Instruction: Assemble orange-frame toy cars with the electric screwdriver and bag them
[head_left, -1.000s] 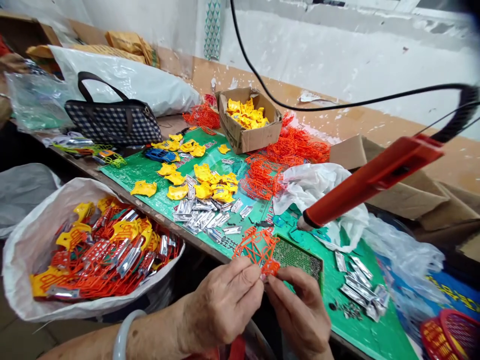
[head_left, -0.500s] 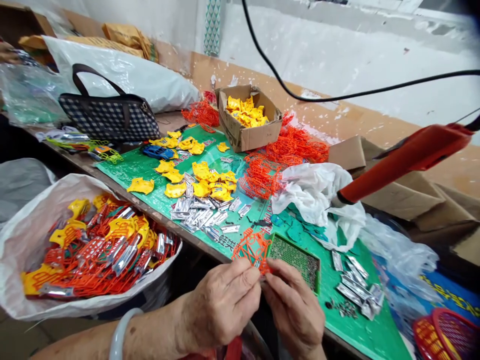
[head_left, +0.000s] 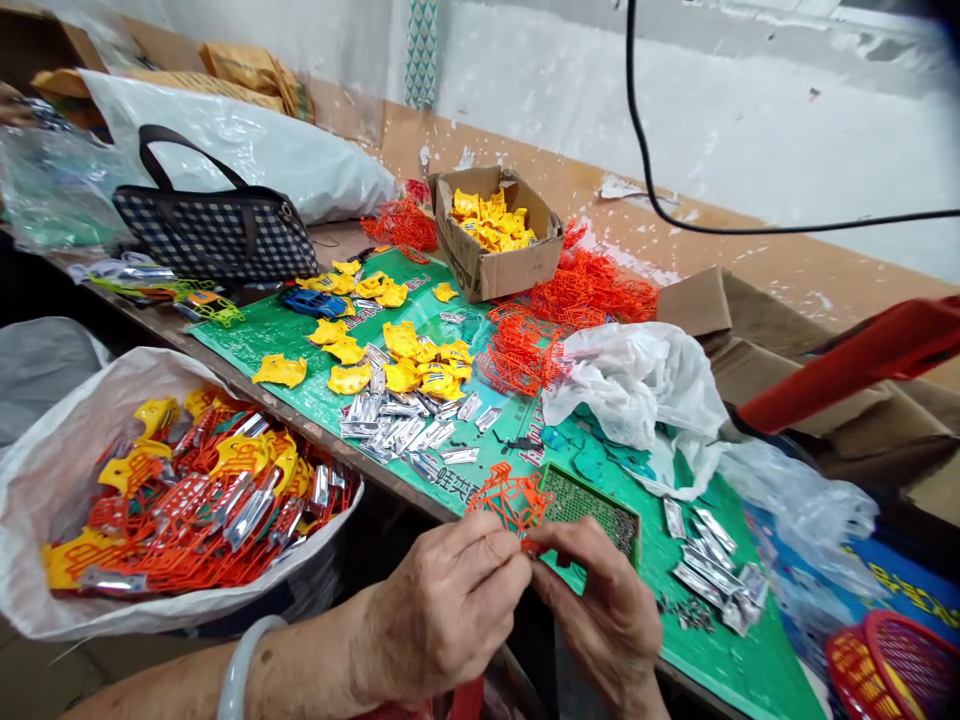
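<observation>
My left hand [head_left: 444,603] and my right hand [head_left: 600,610] meet at the table's near edge, fingers pinched on an orange plastic lattice frame [head_left: 510,498] held between them. Just behind the frame lies a small green tray [head_left: 589,503] of tiny screws. Silver foil parts [head_left: 401,430] and yellow plastic shells [head_left: 405,358] lie scattered on the green mat [head_left: 300,345] beyond my hands. A red hanging power screwdriver [head_left: 855,360] on a black cable swings at the right, above the table.
A white bag [head_left: 45,480] of assembled orange, yellow and silver pieces sits at the left below the table. A cardboard box [head_left: 495,270] holds yellow shells. Orange frames [head_left: 585,290] pile behind it. A checked handbag [head_left: 217,235], crumpled white plastic [head_left: 637,385] and a red basket [head_left: 892,665] stand around.
The red screwdriver has swung away to the right and its cable has shifted. My hands keep hold of the orange frame, fingers working closer together.
</observation>
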